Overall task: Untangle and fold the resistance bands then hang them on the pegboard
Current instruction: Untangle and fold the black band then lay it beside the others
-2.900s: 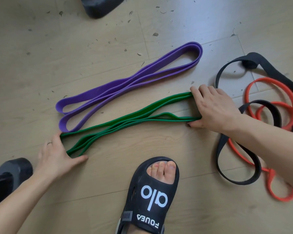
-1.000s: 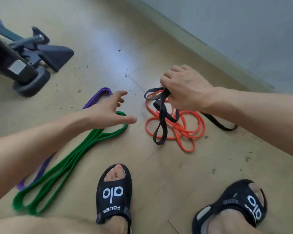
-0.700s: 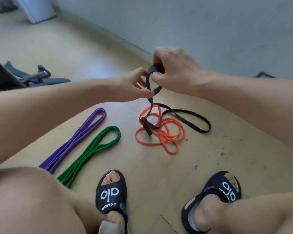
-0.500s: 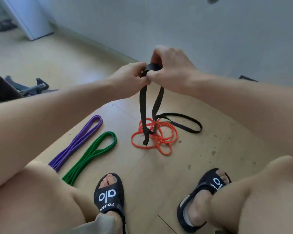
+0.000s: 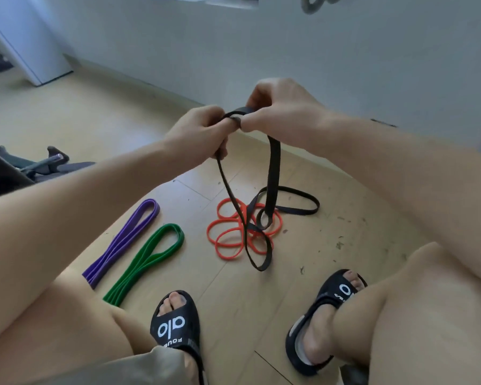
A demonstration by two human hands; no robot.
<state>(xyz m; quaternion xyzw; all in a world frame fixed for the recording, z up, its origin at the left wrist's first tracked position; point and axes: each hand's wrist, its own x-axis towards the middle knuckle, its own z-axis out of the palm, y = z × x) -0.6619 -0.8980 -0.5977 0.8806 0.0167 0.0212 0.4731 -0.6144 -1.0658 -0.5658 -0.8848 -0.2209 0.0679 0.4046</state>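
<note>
Head view: both hands are raised together, the left hand point(image 5: 199, 132) and right hand point(image 5: 279, 107) each with its grip clamped on the top of the black band point(image 5: 272, 176). Held high like this, I'd guess, so its loops hang free and the tangle shows. Straight below the grip, its lower loops drape over the orange band point(image 5: 225, 240) heaped on the floor point(image 5: 331, 245). Below and left of the grip, the purple band point(image 5: 122, 240) and green band point(image 5: 147, 257) lie folded side by side.
</note>
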